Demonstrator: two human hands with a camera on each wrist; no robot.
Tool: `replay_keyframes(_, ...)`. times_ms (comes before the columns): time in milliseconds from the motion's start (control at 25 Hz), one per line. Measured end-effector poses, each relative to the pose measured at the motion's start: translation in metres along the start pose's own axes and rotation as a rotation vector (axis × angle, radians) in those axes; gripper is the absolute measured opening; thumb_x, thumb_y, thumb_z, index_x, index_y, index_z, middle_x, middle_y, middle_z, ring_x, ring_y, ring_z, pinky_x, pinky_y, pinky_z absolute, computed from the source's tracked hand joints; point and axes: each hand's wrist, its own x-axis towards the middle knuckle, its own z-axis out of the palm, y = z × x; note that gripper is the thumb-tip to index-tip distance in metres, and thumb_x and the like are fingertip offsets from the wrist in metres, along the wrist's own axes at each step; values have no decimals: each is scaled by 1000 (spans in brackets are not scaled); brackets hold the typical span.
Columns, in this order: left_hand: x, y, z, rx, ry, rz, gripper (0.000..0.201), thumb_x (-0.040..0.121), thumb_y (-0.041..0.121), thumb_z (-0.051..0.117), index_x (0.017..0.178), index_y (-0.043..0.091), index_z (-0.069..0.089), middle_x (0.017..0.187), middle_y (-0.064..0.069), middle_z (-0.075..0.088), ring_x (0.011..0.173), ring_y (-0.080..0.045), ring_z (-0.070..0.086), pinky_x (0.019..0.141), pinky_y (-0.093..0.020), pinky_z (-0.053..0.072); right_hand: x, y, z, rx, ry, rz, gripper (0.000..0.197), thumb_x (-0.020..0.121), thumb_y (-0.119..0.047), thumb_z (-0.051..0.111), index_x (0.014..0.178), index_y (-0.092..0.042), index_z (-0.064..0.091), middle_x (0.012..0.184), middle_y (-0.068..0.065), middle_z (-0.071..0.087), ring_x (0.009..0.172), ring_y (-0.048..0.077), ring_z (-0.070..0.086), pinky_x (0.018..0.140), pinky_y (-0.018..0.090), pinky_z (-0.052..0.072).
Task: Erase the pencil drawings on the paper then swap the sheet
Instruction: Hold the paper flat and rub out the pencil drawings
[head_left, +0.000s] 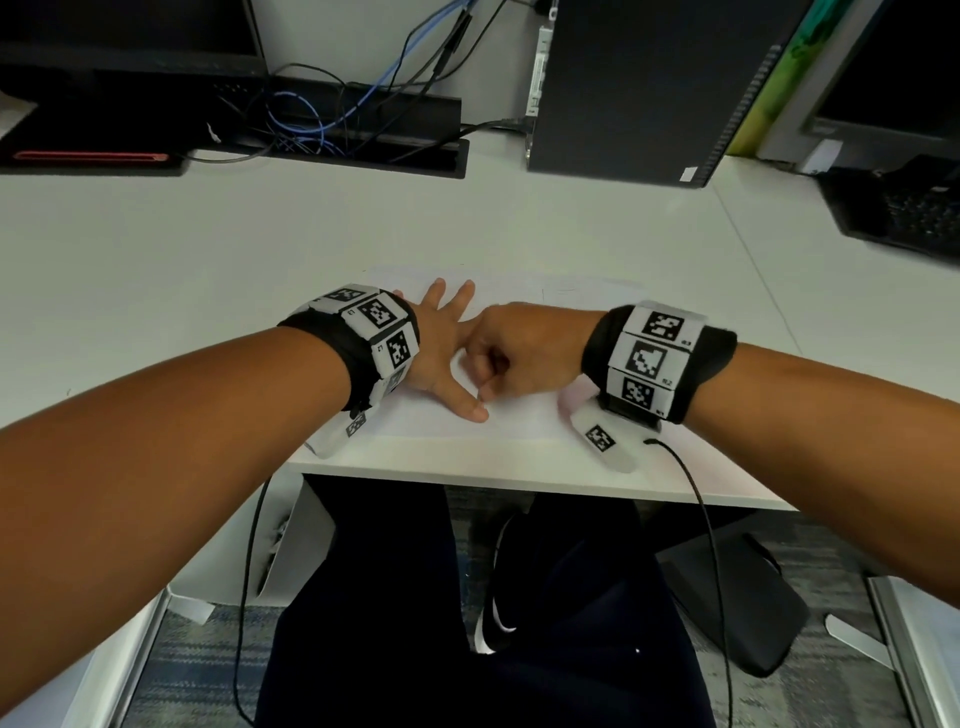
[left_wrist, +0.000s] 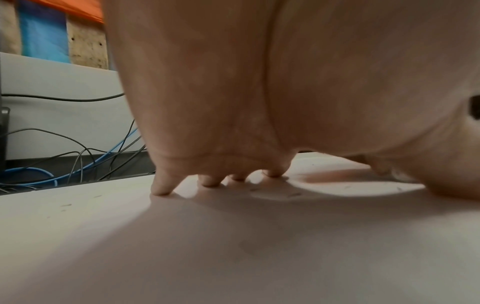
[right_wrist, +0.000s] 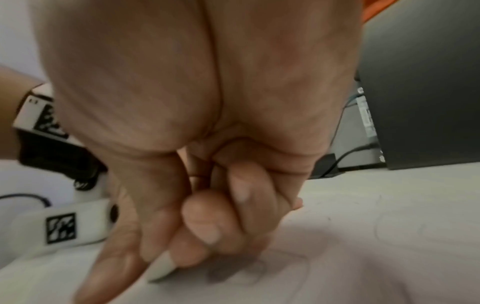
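Desk (head_left: 156, 249): white, broad, carrying all items listed. Computer tower (head_left: 639, 88): dark, upright at the far edge, right of centre. Monitor base (head_left: 93, 140): black, far left, with a red strip along its front. Keyboard (head_left: 904, 213): black, far right. Cables (head_left: 311, 114): blue and black, tangled in an open tray at the back between monitor base and tower. Paper (head_left: 524, 415): white sheet lying flat near the front edge of the desk, under both hands; faint pencil outlines (right_wrist: 402, 228) visible on it in the right wrist view. Left hand (head_left: 441, 353): released, fingers straight and spread, fingertips (left_wrist: 161, 190) pressing on the sheet, thumb extended toward the right hand. Right hand (head_left: 514, 353): clenched into a fist-like grip beside the left hand's thumb, grasping an eraser. Eraser (right_wrist: 163, 267): white, small, its tip showing between the thumb and the curled fingers, touching the paper; mostly hidden in the head view. Wrist bands (head_left: 649, 358): black straps with white marker tiles, one on each wrist, with a thin black lead hanging below the desk edge.
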Motion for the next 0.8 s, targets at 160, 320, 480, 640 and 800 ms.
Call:
replay_keyframes(160, 1, 1, 1, 24, 3, -11, 122, 60, 89, 57, 152, 45, -11, 157, 1, -34, 146, -31, -25, 115, -65, 2, 6, 14, -16, -24, 152, 109, 15, 85, -21, 72, 71, -18, 66, 66, -10, 62, 62, 4, 55, 66, 23, 42)
replay_keyframes(320, 2, 0, 1, 14, -5, -10, 122, 59, 89, 58, 152, 46, -7, 157, 1, -34, 146, -32, -26, 114, -67, 5, -3, 1, -1, -37, 51, 31, 15, 85, -21, 71, 72, -18, 65, 64, -12, 59, 60, 3, 53, 60, 17, 39)
replay_keyframes(480, 4, -1, 1, 29, -4, -14, 130, 55, 91, 57, 148, 44, -22, 157, 1, -34, 146, -33, -25, 113, -68, 5, -4, 11, -12, -28, 119, 92, 17, 85, -19, 70, 69, -17, 65, 61, -10, 58, 59, 6, 53, 64, 21, 41)
replay_keyframes(640, 4, -3, 2, 17, -12, -14, 131, 55, 91, 57, 150, 43, -20, 157, 1, -34, 146, -33, -26, 114, -67, 4, -7, 2, -2, -51, 58, 64, 11, 86, -21, 69, 77, -14, 68, 68, -8, 61, 63, 6, 55, 63, 20, 41)
replay_keyframes(800, 5, -2, 1, 37, -15, -19, 134, 54, 92, 55, 149, 40, -25, 157, 1, -35, 146, -33, -26, 114, -68, 4, -10, 8, -6, -56, 110, 95, 12, 87, -22, 69, 77, -17, 68, 68, -12, 61, 65, 5, 55, 60, 18, 39)
